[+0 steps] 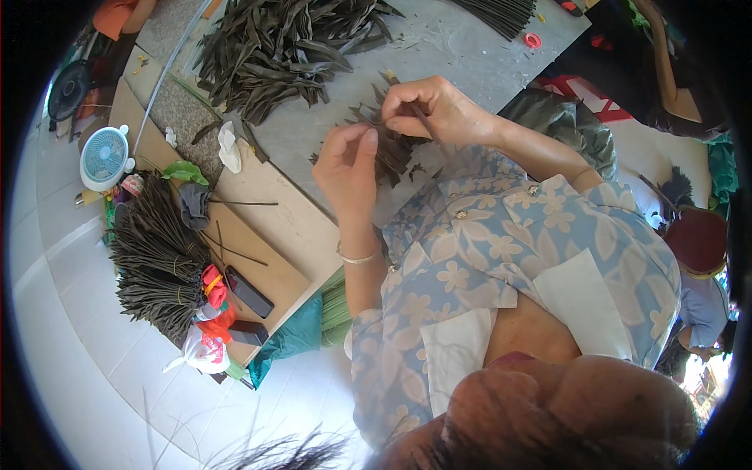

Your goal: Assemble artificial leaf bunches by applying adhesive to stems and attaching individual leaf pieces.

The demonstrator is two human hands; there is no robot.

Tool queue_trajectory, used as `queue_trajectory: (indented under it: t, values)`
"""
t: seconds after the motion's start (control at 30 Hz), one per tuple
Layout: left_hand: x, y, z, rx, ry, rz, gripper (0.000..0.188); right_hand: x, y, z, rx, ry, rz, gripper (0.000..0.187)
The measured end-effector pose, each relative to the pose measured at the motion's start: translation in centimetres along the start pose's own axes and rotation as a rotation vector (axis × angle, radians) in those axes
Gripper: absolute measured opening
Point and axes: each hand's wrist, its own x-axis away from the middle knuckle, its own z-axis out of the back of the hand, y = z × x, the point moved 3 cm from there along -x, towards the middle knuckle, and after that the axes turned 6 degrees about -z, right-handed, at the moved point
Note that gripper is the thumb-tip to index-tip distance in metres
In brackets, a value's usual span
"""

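My left hand, with a bracelet at its wrist, is closed in a pinch. What its fingertips hold is too small to make out. Close beside it on the right, my right hand is closed around a thin dark stem that slants down toward my shirt. The fingertips of both hands nearly meet above the grey tabletop. Beneath them lies a small pile of dark leaf-shaped strips, partly hidden by the hands.
A large heap of dark strips covers the table's far left. Bundled dark stems lie far right, near a red ring. At left are tied dark bundles, a phone and a small blue fan. Other people sit nearby.
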Motion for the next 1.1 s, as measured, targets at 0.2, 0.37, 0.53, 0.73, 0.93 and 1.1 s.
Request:
queue_trajectory:
  t: [0.2, 0.37, 0.53, 0.73, 0.93, 1.1]
  values:
    - [0.4, 0.4, 2.3, 0.042, 0.258, -0.009, 0.007, -0.8, 0.3, 0.7, 0.010, 0.117, 0.062, 0.005]
    - [1.4, 0.9, 4.2, -0.758, 0.175, -0.645, 0.014, -0.5, 0.9, 2.0, 0.655, 0.175, 0.518, 0.013]
    - [3.5, -1.5, 3.6, -0.866, -0.283, -0.711, 0.026, -0.9, 3.6, 1.7, 1.020, -0.077, 0.835, 0.018]
    - [3.7, -1.1, 4.1, -0.689, -0.003, -0.572, 0.031, -7.7, 2.0, 2.4, 0.849, 0.260, 0.449, 0.015]
    - [3.2, -0.1, 2.3, -0.598, 0.069, -0.513, 0.028, -16.5, 5.2, 1.7, 0.982, 0.424, 0.112, 0.022]
    - [2.8, -0.4, 1.8, -0.452, 0.137, -0.368, 0.018, -13.7, 1.7, 1.6, 0.856, 0.276, 0.163, 0.017]
